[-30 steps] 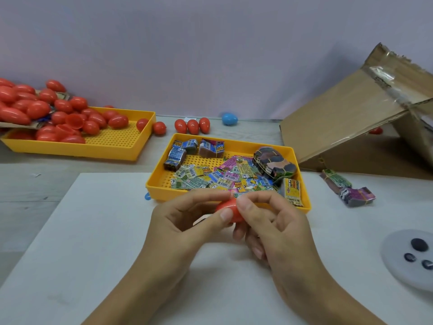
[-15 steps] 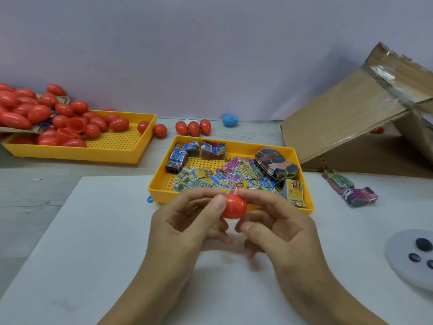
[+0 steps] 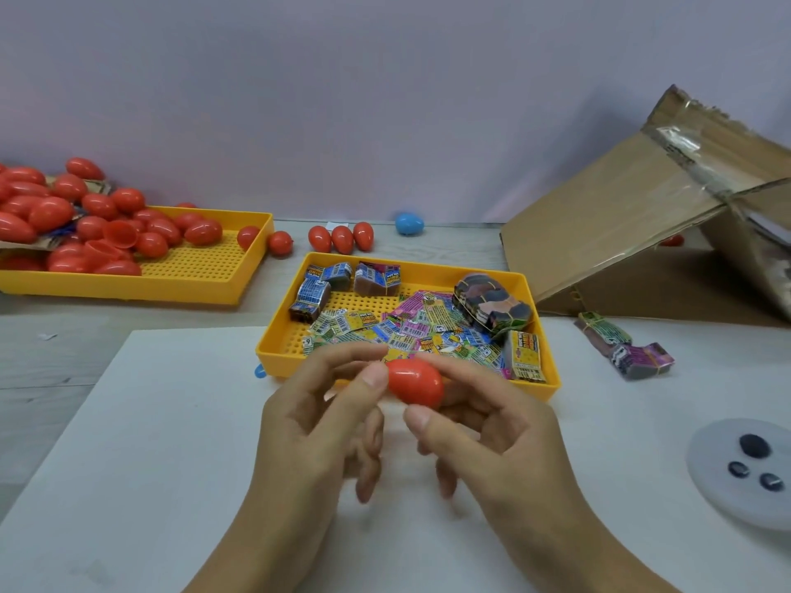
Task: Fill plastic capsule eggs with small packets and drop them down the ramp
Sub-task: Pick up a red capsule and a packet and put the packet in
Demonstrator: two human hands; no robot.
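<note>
A closed red capsule egg (image 3: 416,382) is held between both hands just in front of the near yellow tray (image 3: 540,331). My left hand (image 3: 316,425) pinches its left end with thumb and forefinger. My right hand (image 3: 492,425) grips its right side with thumb below and fingers behind. The tray holds several small colourful packets (image 3: 411,329) and banded bundles. A cardboard ramp (image 3: 620,216) slopes up at the right.
A second yellow tray (image 3: 201,288) at the back left holds several red eggs (image 3: 107,224). Loose red eggs (image 3: 340,238) and one blue egg (image 3: 408,223) lie by the wall. Two packet bundles (image 3: 625,346) lie right of the tray. A grey disc (image 3: 744,468) sits at the right edge.
The egg has come up out of my cupped fingers and now shows whole and closed. Both hands rose slightly and my fingers spread.
</note>
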